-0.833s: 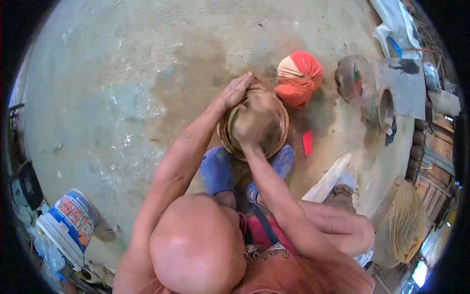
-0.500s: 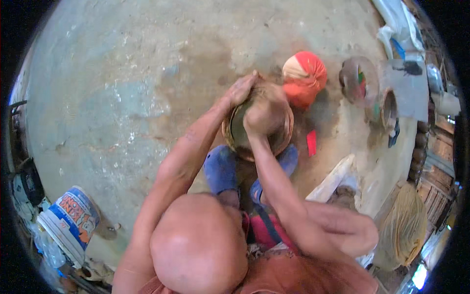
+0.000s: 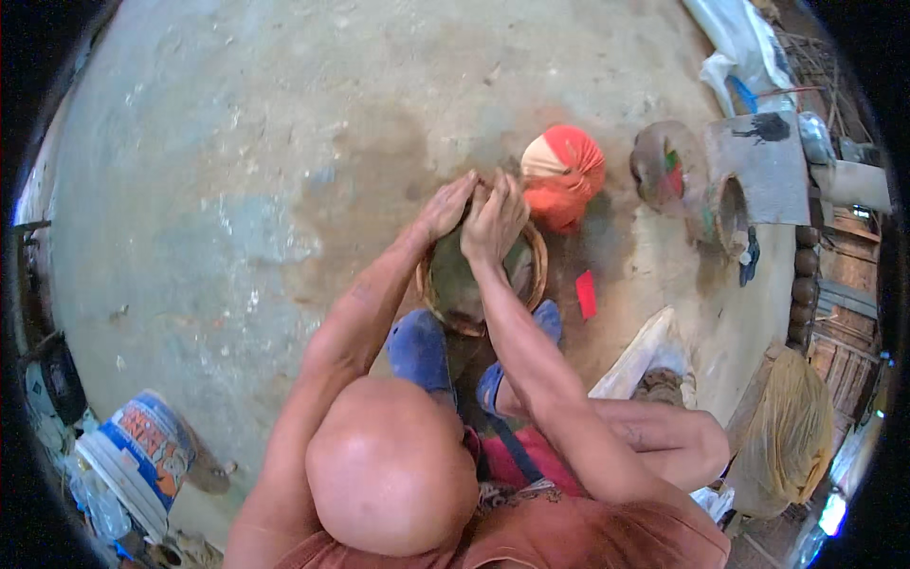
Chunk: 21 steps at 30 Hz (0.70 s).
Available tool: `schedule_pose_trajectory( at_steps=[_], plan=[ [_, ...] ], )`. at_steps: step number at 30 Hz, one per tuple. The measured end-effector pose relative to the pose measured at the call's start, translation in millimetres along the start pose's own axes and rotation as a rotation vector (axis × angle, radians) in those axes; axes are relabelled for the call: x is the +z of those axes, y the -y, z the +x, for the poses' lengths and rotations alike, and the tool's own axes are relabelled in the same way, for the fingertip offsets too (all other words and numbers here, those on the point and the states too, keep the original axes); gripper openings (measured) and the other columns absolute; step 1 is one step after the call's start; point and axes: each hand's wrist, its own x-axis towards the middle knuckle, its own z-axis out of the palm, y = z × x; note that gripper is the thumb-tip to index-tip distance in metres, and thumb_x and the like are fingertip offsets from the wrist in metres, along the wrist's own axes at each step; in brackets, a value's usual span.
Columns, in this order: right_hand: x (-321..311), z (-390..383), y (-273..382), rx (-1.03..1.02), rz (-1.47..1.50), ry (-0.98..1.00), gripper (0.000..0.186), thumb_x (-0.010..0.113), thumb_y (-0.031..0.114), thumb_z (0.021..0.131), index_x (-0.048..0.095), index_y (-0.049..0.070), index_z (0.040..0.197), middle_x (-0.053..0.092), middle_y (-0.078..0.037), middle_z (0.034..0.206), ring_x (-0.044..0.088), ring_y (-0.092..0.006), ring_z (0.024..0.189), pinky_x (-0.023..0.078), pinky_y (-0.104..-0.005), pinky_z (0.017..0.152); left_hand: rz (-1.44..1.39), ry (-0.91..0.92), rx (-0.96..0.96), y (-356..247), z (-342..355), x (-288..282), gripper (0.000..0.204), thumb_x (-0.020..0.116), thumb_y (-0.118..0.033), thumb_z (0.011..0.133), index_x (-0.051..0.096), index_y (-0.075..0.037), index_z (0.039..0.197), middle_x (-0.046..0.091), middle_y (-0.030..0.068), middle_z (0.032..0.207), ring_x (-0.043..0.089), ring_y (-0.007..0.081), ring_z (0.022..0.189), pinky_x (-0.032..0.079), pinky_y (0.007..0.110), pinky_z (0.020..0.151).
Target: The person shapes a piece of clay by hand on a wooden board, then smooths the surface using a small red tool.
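A round clay-coloured pot [image 3: 538,277] with a brown rim and a grey-green inside stands on the floor just beyond my feet. My left hand [image 3: 447,207] grips its far-left rim, the fingertips meeting near the far edge. Right beside it, my right hand [image 3: 495,223] lies across the far rim, fingers pointing away and bent over the edge. Both hands nearly touch each other and cover that stretch of rim, so what lies under the fingers is hidden. Touching or close to the pot's far right is a red-and-cream cloth bundle [image 3: 565,175].
A red strip [image 3: 586,294] lies right of the pot. Farther right are a brown ring-shaped vessel [image 3: 654,161], another open round vessel [image 3: 733,213] and a grey sheet [image 3: 773,175]. A white-and-blue bucket [image 3: 142,446] leans at lower left; a yellowish cloth-covered thing [image 3: 787,427] stands lower right.
My right hand, closed and blurred over the pot's middle before, is now at the far rim with fingers extended beside my left hand. The whole view has shifted slightly.
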Motion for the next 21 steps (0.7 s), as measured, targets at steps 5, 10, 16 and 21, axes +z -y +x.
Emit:
schedule_pose_trajectory(
  at_steps=[5,10,16,21],
  plan=[
    [-51.0,-15.6,-34.8,0.086,0.105,-0.082,0.046,0.056,0.032,0.108,0.055,0.0,0.141,0.06,-0.023,0.137,0.053,-0.0429,0.13,0.036,-0.0557,0.112,0.138,0.06,0.03,-29.1,-1.6,-8.1,0.062,0.029,-0.047,0.115,0.067,-0.001,0.131,0.07,0.0203,0.134,0.064,0.0365,0.128,0.045,0.044,0.113],
    [-50.5,-24.5,-29.1,0.012,-0.033,0.072,0.04,0.059,0.031,0.107,0.059,0.002,0.135,0.064,-0.018,0.127,0.058,-0.0385,0.122,0.041,-0.0546,0.107,0.086,0.096,0.007,-21.9,-4.3,-0.3,0.062,0.03,-0.048,0.114,0.067,-0.001,0.13,0.069,0.0215,0.134,0.064,0.0372,0.128,0.046,0.043,0.113],
    [-65.7,-9.0,-46.7,0.11,0.106,-0.246,0.041,0.054,0.037,0.109,0.06,0.001,0.126,0.064,-0.02,0.117,0.061,-0.0404,0.107,0.045,-0.053,0.097,0.132,0.095,0.009,-34.6,-5.8,-4.4,0.061,0.036,-0.051,0.113,0.067,-0.001,0.129,0.071,0.0223,0.131,0.062,0.0374,0.129,0.046,0.045,0.111],
    [-24.7,-9.5,-61.6,0.096,-0.133,0.041,0.044,0.057,0.045,0.105,0.061,0.004,0.12,0.063,-0.018,0.112,0.06,-0.0406,0.107,0.044,-0.0566,0.09,0.053,0.032,-0.036,-15.1,-11.3,-3.5,0.06,0.037,-0.05,0.113,0.066,0.001,0.127,0.069,0.0251,0.13,0.064,0.0364,0.127,0.047,0.044,0.108]
  ],
)
